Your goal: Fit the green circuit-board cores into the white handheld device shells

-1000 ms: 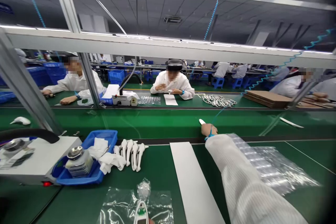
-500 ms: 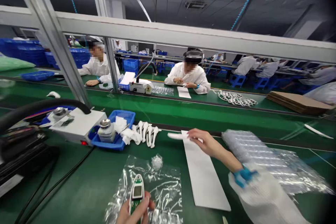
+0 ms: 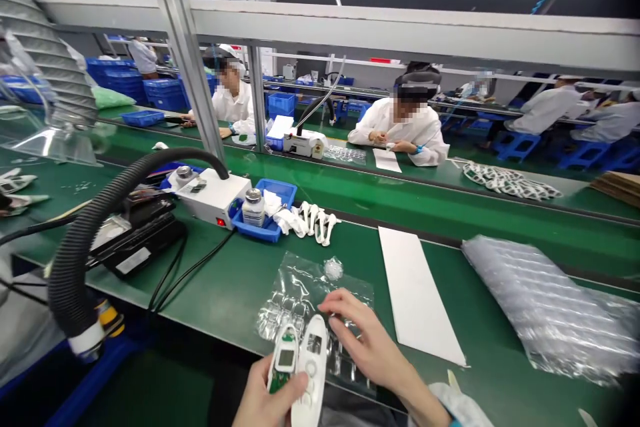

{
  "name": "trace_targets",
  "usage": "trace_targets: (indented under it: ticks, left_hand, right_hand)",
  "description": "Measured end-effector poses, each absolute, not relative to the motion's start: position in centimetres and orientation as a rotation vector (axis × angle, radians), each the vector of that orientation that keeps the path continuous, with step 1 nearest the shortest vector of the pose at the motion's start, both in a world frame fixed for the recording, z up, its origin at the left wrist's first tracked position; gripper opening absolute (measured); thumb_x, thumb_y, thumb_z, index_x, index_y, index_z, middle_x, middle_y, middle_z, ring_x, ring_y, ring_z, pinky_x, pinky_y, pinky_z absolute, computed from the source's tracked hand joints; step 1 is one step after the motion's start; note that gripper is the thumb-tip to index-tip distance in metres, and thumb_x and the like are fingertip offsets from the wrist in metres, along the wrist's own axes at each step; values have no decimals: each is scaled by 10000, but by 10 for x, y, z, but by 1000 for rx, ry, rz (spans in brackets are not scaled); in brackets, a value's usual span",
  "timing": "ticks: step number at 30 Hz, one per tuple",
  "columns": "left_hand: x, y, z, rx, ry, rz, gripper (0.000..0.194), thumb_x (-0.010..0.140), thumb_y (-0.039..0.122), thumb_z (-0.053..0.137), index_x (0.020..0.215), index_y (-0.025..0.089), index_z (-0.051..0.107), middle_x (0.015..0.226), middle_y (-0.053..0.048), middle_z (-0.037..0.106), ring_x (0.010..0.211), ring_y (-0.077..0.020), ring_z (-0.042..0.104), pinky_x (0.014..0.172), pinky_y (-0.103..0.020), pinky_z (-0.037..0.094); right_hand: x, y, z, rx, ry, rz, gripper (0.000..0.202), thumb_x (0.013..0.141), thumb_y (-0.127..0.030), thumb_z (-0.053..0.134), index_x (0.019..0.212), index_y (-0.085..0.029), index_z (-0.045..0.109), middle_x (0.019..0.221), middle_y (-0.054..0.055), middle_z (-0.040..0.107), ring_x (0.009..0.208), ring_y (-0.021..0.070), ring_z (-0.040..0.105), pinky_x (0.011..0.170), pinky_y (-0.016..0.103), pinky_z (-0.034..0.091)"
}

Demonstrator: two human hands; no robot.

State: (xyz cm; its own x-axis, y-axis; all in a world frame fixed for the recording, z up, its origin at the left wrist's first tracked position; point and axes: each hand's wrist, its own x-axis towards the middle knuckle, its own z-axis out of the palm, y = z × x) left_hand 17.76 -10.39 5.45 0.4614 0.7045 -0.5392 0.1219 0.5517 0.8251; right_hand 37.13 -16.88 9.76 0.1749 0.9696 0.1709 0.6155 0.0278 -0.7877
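Note:
My left hand (image 3: 265, 393) grips two long white pieces side by side, its thumb pressed over them. One is a handheld device half (image 3: 284, 359) with a small grey screen and a green circuit board. The other is a white casing cover (image 3: 311, 367) with a window and round button openings. Just right of the cover's upper end, my right hand (image 3: 367, 340) is open, fingers apart, with nothing visible in it. Beneath both hands lies a clear plastic bag (image 3: 295, 280) with small shiny pieces; a crumpled clear ball (image 3: 333, 268) rests on its far part.
A white sheet (image 3: 420, 293) and bubble wrap (image 3: 540, 307) lie to the right. Several white casing parts (image 3: 317, 220) sit beside a blue tray (image 3: 265, 230) with a metal-topped bottle (image 3: 253, 207). A black hose (image 3: 75, 267) arches at left. Co-workers sit across the line.
My right hand has come back from the white sheet towards my left hand. The white cover it held there is now in my left hand beside the device half. The view has shifted left.

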Motion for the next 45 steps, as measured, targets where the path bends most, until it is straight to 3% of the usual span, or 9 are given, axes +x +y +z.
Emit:
trace_targets:
  ticks: [4, 8, 11, 17, 26, 30, 36, 42, 45]
  left_hand:
    - [169, -83, 57, 1077, 1051, 571, 405, 614, 506, 780, 662, 134, 626, 467, 59, 474, 411, -81, 380, 413, -207, 325]
    - [160, -72, 59, 1162, 1077, 726, 393, 631, 452, 777, 851, 134, 706, 763, -38, 654, 580, -153, 555, 463, -214, 421]
    - [154, -71, 62, 1202, 1031, 741, 400, 655, 424, 763, 938, 143, 729, 1017, -101, 680, 800, -235, 632, 616, -250, 510]
    - [149, -74, 52, 1223, 997, 734, 332, 746, 344, 700, 1029, 171, 706, 1067, -79, 680, 926, -242, 628, 796, -267, 492]
    - [149, -76, 41, 1129, 999, 627, 392, 763, 375, 685, 1072, 139, 631, 786, -19, 624, 565, -118, 467, 457, -202, 393]
    - [148, -75, 45, 1141, 1023, 622, 380, 747, 393, 704, 1012, 128, 639, 667, 25, 547, 519, -92, 391, 451, -194, 371]
    - [147, -77, 41, 1161, 1032, 629, 412, 747, 429, 698, 1019, 125, 638, 722, -2, 583, 544, -100, 401, 453, -200, 378]
    - [147, -77, 41, 1162, 1047, 634, 371, 743, 423, 710, 960, 126, 663, 658, 16, 566, 533, -94, 401, 456, -192, 367]
    - [145, -76, 45, 1137, 1038, 644, 383, 741, 402, 721, 1012, 137, 666, 748, -10, 642, 593, -111, 474, 506, -193, 404]
  right_hand:
    - [348, -133, 56, -1950, -1446, 424, 174, 937, -184, 411, 860, -190, 567, 856, 55, 584, 783, 197, 587, 718, 325, 469]
    - [338, -120, 36, -2077, -1447, 276, 155, 917, -188, 425, 816, -198, 542, 834, 62, 574, 780, 222, 587, 705, 336, 459]
    - [337, -120, 32, -2092, -1390, 249, 132, 900, -221, 453, 793, -214, 530, 799, 48, 577, 720, 223, 587, 654, 331, 444]
    - [335, -123, 32, -2014, -1242, 360, 199, 911, -313, 461, 738, -222, 498, 700, 8, 550, 595, 187, 518, 579, 302, 387]
    - [339, -134, 45, -1853, -1090, 383, 230, 925, -372, 464, 773, -207, 518, 724, 5, 538, 639, 167, 493, 610, 273, 390]
    - [342, -131, 39, -1989, -1237, 339, 209, 929, -308, 436, 775, -202, 530, 752, 27, 558, 655, 183, 530, 620, 289, 391]
    - [331, -125, 34, -2156, -1290, 203, 188, 909, -267, 456, 733, -216, 501, 764, 30, 565, 679, 197, 543, 597, 288, 364]
    - [325, -127, 39, -1902, -1135, 271, 209, 913, -310, 461, 738, -209, 514, 736, 12, 548, 655, 169, 509, 617, 271, 389]
    - [326, -131, 50, -1781, -923, 375, 221, 886, -353, 514, 730, -198, 543, 684, -7, 523, 591, 147, 454, 562, 252, 375]
